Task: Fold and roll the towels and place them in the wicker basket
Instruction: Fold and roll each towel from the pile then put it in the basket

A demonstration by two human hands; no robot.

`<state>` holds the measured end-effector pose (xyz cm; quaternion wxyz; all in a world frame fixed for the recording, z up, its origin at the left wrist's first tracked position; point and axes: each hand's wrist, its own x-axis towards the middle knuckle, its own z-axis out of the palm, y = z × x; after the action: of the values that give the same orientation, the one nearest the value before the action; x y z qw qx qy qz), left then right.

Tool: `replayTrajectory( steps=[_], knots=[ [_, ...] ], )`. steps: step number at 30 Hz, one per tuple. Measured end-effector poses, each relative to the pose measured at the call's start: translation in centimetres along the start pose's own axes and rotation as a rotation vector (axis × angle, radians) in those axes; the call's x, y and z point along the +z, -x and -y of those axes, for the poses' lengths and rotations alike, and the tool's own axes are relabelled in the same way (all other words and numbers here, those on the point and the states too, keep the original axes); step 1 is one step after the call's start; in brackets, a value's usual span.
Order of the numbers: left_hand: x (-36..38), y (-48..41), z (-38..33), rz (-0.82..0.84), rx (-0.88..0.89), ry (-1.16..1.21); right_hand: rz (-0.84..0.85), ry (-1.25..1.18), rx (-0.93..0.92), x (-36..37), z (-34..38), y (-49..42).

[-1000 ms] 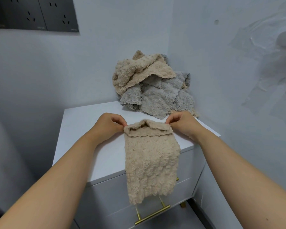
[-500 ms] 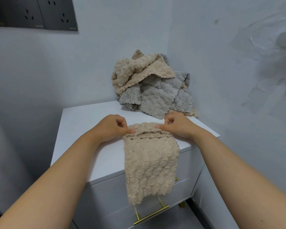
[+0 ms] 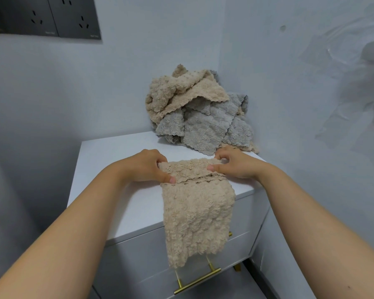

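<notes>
The beige towel (image 3: 195, 203) lies folded into a narrow strip across the front edge of the white cabinet (image 3: 117, 165). Its far end is turned over into the first fat coil of a roll, and its tail hangs down past the drawer front toward the brass drawer pull (image 3: 197, 281) at six o'clock.

The left hand (image 3: 147, 167) has the coil at nine o'clock and the right hand (image 3: 235, 165) at three. Both sets of fingers are curled over the top of it, with the thumbs pressed into the near side.

The cloth looks light, thick and very floppy, with a nubby pile that should cling to itself rather than slip. I'd say the roll will slacken or skew if one end gets ahead, so a grip at both ends of the coil seems right, tucking it tight.

The heap of towels (image 3: 199, 117), grey and beige, sits crumpled in the corner at one o'clock. I can't see the wicker basket anywhere.
</notes>
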<state>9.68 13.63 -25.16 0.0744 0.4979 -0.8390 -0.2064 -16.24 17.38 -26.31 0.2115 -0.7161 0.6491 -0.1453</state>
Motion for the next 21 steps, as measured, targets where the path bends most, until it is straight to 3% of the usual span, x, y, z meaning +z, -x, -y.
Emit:
replayTrajectory(
  steps=[9, 14, 17, 21],
  knots=[
    [0.8, -0.1, 0.6, -0.080, 0.028, 0.354, 0.122, -0.172, -0.022, -0.6, -0.8, 0.3],
    [1.7, -0.7, 0.3, -0.286, 0.036, 0.538, -0.173, -0.547, 0.023, 0.2, -0.4, -0.2],
    [2.3, -0.9, -0.2, -0.406, 0.030, 0.533, -0.283, -0.688, 0.038, 1.1, 0.1, -0.6],
    [2.2, -0.8, -0.1, -0.326, 0.044, 0.584, -0.273, -0.695, 0.012, 1.5, 0.9, -0.2]
  ],
)
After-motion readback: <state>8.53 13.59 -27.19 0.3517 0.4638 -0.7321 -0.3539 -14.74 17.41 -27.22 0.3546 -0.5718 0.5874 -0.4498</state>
